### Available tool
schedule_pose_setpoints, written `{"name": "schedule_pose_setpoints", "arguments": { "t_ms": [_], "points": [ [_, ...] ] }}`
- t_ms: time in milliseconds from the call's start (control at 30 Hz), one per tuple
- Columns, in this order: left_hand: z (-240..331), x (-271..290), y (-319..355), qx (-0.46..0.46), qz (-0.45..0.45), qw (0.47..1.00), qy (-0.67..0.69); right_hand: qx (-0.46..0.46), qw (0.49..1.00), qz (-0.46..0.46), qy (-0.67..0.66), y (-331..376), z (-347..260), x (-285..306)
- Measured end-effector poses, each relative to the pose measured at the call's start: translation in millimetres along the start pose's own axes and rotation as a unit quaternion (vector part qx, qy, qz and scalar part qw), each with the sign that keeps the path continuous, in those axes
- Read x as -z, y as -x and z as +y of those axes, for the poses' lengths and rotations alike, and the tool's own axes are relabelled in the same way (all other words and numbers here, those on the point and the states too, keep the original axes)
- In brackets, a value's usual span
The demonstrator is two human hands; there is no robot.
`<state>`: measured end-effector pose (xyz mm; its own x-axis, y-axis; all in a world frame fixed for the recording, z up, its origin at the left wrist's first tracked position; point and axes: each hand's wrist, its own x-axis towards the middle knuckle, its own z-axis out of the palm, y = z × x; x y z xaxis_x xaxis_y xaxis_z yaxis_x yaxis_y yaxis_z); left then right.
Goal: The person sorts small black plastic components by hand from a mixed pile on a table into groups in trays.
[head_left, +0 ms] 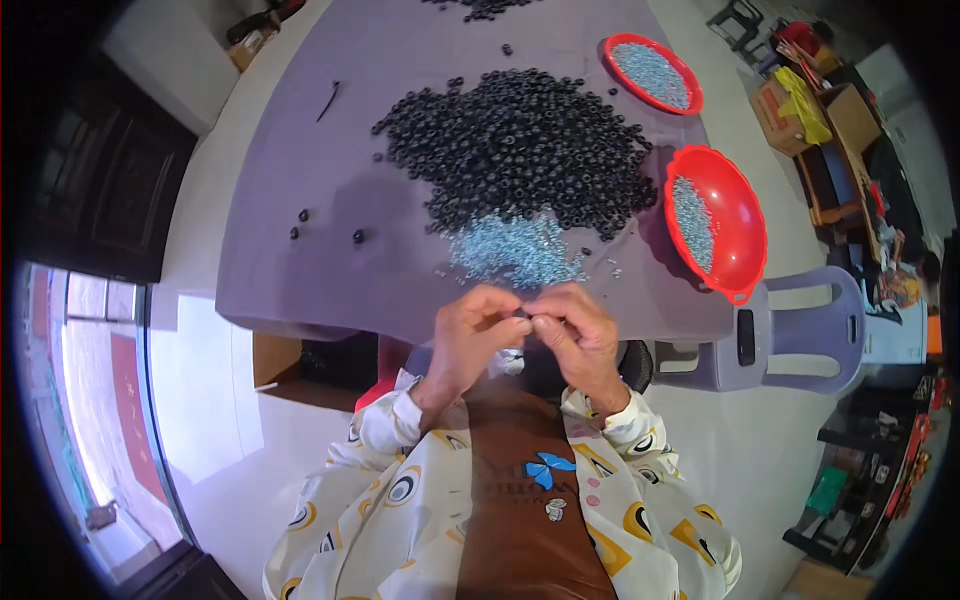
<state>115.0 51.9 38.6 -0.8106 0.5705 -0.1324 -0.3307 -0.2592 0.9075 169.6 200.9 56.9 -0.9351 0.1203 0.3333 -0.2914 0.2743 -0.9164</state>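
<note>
Black ring sits frame centre, pinched between fingertips of my left hand and right hand, both closed on it, just off the near table edge. Room is open on the bare table left of the hands. Silver screw heap lies just above; black ring pile beyond. Two round red bowls upper right; cardboard boxes far upper right.

A small black ring is pinched between the left hand and right hand at the counter edge. Black rings, silver bits and two red bowls are spread beyond.
</note>
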Motion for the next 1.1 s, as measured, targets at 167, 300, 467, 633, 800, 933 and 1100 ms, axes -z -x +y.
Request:
{"name": "schedule_pose_setpoints", "arguments": {
  "t_ms": [167, 300, 467, 633, 800, 933, 1100],
  "points": [
    [-13, 8, 1, 0.006, 0.003, 0.997, 0.071, 0.048, 0.995, 0.003, 0.092, 17, 6, 6],
    [-20, 11, 1, 0.021, -0.010, 0.996, 0.085, -0.084, 0.953, 0.146, 0.251, 15, 43, 53],
    [-24, 7, 0, 0.030, -0.024, 0.996, 0.075, -0.083, 0.931, 0.149, 0.322, -7, 73, 72],
    [-21, 8, 3, 0.045, -0.026, 0.996, 0.079, 0.037, 0.888, 0.041, 0.456, -28, 94, 60],
    [-20, 15, 0, 0.042, -0.020, 0.996, 0.081, 0.038, 0.875, 0.008, 0.483, -31, 94, 59],
    [-12, 9, -6, 0.025, -0.012, 0.995, 0.097, -0.101, 0.952, 0.058, 0.285, -32, 56, 51],
    [-3, 4, -5, -0.029, -0.014, 0.998, 0.045, -0.137, 0.965, 0.037, -0.221, -18, 21, 14]
  ]
}}
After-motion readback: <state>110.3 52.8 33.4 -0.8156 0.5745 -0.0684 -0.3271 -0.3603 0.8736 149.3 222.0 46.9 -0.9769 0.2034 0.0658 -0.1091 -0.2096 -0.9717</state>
